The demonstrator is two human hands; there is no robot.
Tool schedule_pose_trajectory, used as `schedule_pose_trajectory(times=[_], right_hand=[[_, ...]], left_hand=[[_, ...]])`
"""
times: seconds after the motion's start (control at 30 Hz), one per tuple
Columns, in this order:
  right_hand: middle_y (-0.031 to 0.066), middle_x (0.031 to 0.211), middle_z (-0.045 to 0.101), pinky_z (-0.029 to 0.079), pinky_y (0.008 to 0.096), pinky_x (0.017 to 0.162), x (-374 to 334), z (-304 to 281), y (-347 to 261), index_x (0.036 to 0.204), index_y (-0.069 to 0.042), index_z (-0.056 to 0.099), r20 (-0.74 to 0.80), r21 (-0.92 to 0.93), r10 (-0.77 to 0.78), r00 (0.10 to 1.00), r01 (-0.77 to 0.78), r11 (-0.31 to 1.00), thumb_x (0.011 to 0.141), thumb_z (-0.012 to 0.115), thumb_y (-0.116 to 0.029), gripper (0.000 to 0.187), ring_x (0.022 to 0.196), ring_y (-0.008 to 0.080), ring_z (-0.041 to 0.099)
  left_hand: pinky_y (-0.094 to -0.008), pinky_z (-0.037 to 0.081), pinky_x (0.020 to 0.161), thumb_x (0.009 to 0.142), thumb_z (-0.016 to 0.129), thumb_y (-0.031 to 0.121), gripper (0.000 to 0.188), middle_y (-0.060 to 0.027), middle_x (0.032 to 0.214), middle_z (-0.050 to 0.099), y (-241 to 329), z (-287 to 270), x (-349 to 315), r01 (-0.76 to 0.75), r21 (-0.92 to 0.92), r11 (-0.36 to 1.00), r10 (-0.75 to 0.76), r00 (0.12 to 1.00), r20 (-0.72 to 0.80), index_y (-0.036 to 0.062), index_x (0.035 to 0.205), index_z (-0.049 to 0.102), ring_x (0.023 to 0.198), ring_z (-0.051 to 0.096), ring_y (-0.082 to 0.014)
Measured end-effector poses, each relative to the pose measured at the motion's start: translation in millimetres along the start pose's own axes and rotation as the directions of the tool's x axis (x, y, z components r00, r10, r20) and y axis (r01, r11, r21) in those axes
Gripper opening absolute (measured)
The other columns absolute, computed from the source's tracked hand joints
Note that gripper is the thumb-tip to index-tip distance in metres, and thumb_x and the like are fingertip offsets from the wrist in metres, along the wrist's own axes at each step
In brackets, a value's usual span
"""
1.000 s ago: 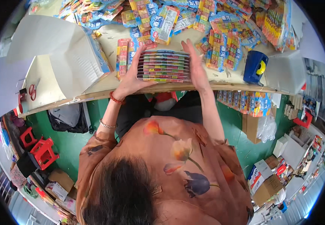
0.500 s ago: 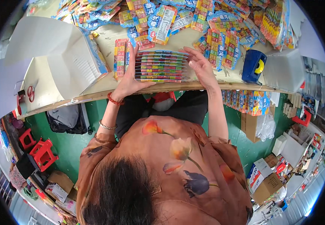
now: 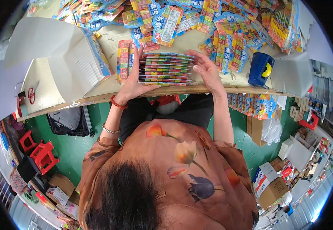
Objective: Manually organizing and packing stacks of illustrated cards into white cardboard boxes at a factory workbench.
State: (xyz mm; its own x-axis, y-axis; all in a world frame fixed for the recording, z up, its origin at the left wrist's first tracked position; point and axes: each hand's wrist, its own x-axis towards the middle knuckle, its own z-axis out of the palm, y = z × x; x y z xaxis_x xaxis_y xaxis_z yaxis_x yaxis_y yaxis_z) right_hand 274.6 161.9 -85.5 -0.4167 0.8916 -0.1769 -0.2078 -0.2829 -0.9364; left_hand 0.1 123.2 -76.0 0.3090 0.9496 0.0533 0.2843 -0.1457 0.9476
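Note:
Between my hands stands a stack of candy packs (image 3: 166, 69), thin cards with colourful blister fronts lined up edge-on near the table's front edge. My left hand (image 3: 131, 82) cups its left end, fingers up along the side and thumb stretched along the near edge. At the right end, my right hand (image 3: 208, 73) has its fingers bent at the far corner and its thumb beside the stack, so the packs are braced between both hands. Just behind my left fingers lies another candy pack (image 3: 123, 59) with pink and yellow pieces.
Loose candy packs (image 3: 222, 23) pile up across the back of the table (image 3: 112, 33). A blue tape dispenser (image 3: 259, 69) stands at the right, beside a translucent plastic container (image 3: 293, 73). An open white box (image 3: 70, 57) and red scissors (image 3: 31, 95) are at the left.
Almost nothing differs. The stack has tipped or shifted very slightly between my hands, and both hands keep their places at its ends.

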Motion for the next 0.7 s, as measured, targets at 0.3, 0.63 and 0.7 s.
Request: schedule_pose_trajectory(times=[0.3,0.63,0.7], right_hand=[[0.0102,0.131,0.052,0.037,0.0333,0.105,-1.7,5.4,1.7,0.134,-0.001,0.044,-0.005,-0.051,-0.017,1.0,0.017,0.999,0.087,0.063,-0.009,0.051,0.122,0.0202,0.049],[0.01,0.112,0.063,0.045,0.029,0.091,-3.0,17.5,13.2,0.128,-0.003,0.049,-0.099,-0.389,-0.261,0.96,0.204,0.899,0.095,0.055,-0.019,0.036,0.105,0.0166,0.059],[0.0104,0.11,0.063,0.045,0.029,0.09,-3.3,15.3,14.4,0.127,-0.003,0.049,-0.104,-0.403,-0.277,0.955,0.214,0.89,0.095,0.055,-0.02,0.036,0.104,0.0167,0.059]], left_hand=[[-0.0389,0.029,0.111,0.064,0.086,0.014,0.133,-0.0199,0.155,0.004,-1.1,-1.2,-0.4,-0.029,0.015,0.999,0.029,1.0,0.007,0.0136,0.147,-0.019,0.14,0.023,-0.0301],[-0.039,0.031,0.109,0.062,0.087,0.016,0.135,-0.0187,0.153,0.014,-1.8,0.6,-1.4,0.022,-0.111,0.994,-0.018,0.999,0.034,0.012,0.147,-0.017,0.136,0.03,-0.029],[-0.0386,0.032,0.109,0.061,0.088,0.017,0.135,-0.0183,0.153,0.015,-0.2,1.0,-2.7,0.058,-0.112,0.992,-0.052,0.997,0.056,0.0105,0.148,-0.015,0.135,0.031,-0.0285]])
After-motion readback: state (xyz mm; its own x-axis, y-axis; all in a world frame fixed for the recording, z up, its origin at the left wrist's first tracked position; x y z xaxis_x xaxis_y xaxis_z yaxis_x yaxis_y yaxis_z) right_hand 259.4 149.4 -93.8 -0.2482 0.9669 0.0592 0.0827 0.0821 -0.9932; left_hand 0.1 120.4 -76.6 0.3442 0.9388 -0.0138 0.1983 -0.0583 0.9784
